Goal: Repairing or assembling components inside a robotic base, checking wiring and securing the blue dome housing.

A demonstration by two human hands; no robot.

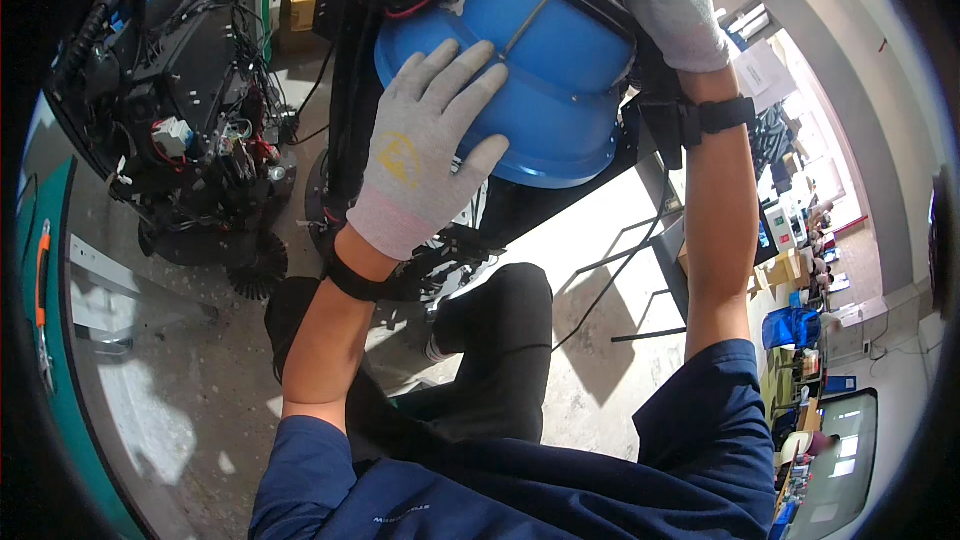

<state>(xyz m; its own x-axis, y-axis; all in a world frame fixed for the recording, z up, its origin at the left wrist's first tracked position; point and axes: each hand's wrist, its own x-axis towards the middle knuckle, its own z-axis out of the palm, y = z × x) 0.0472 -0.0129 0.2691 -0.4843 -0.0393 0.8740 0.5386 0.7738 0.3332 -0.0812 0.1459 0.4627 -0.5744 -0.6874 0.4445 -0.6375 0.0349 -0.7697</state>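
Observation:
In front of me is a rounded blue plastic shell [550, 135] set in a black machine frame. My left hand [430, 135], in a light grey work glove, lies on the shell with its fingers spread. The fingertips are close to the tip of a long screwdriver [530, 23], whose thin metal shaft slants down to a small screw spot on the shell. Gloved as well, my right hand [660, 0] is closed about the screwdriver's dark handle at the top edge of the view. Part of that grip is cut off by the frame.
At the left stands a second black machine [205, 130] with exposed wiring and a round brush [258, 265]. An orange-handled tool [43, 275] lies on a green surface at the far left. A black cable [625, 265] hangs at the right, beside a dark table [665, 270].

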